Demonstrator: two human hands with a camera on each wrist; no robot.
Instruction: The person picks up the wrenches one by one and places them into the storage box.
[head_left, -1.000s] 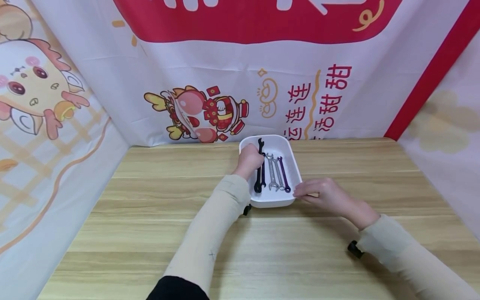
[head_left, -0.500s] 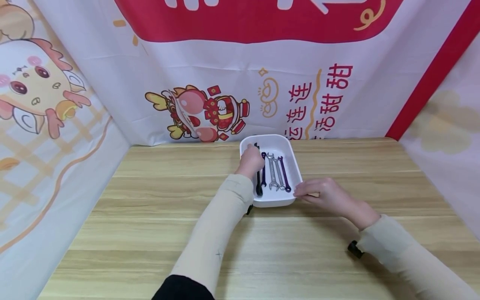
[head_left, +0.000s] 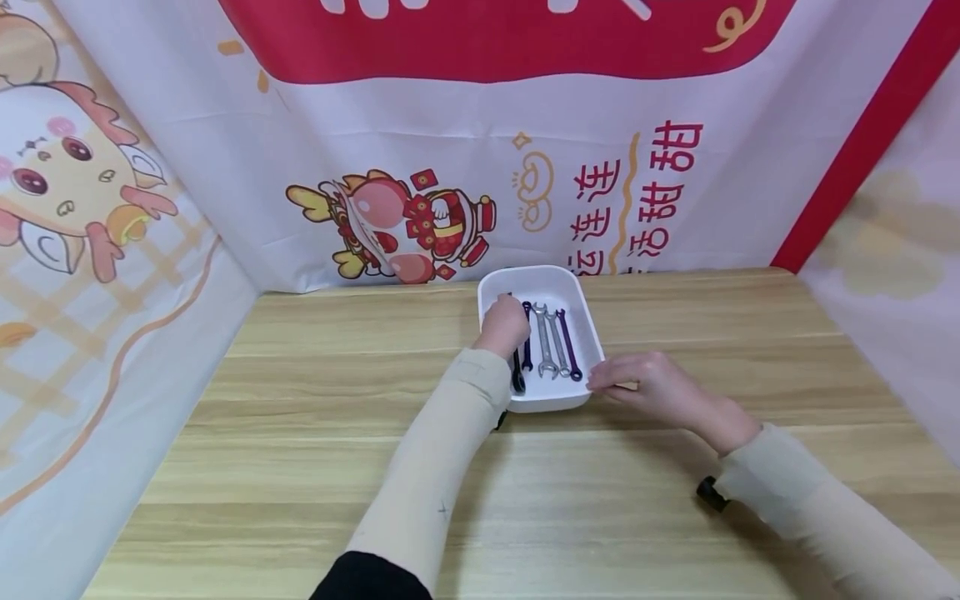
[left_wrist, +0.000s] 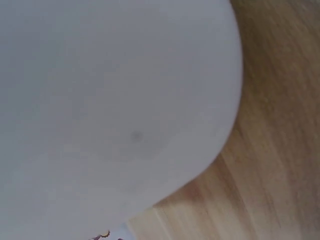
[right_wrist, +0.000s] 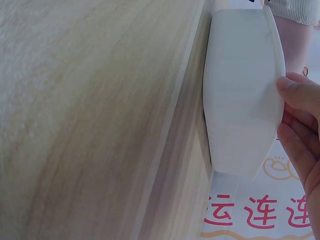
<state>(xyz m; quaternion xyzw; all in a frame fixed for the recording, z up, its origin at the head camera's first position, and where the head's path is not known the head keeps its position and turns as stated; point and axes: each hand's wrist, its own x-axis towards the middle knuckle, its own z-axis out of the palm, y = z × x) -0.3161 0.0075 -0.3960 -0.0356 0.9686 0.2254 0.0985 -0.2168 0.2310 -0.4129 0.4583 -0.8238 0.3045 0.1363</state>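
Note:
A white plastic tray point(head_left: 545, 403) stands on the table near the back wall, with a row of wrenches inside. My left hand point(head_left: 504, 323) reaches over its left side and holds a black wrench point(head_left: 517, 382), whose middle the hand covers; the fingertips are hidden. Beside it lie a dark purple wrench point(head_left: 527, 346), a large silver wrench point(head_left: 544, 342), a smaller silver wrench point(head_left: 558, 346) and a purple wrench point(head_left: 569, 343). At the front right corner my right hand point(head_left: 648, 385) pinches the tray rim between thumb and fingers, plain in the right wrist view.
The wooden table point(head_left: 315, 417) runs back to a printed cloth wall point(head_left: 300, 125). More cloth hangs at the left and right sides. In the left wrist view, the white tray wall point(left_wrist: 120, 100) fills most of the picture, with wood grain beside it.
The black wrench has come down and shifted toward the tray's left wall, with my left hand on it. My right hand stays at the rim. The view tilts slightly.

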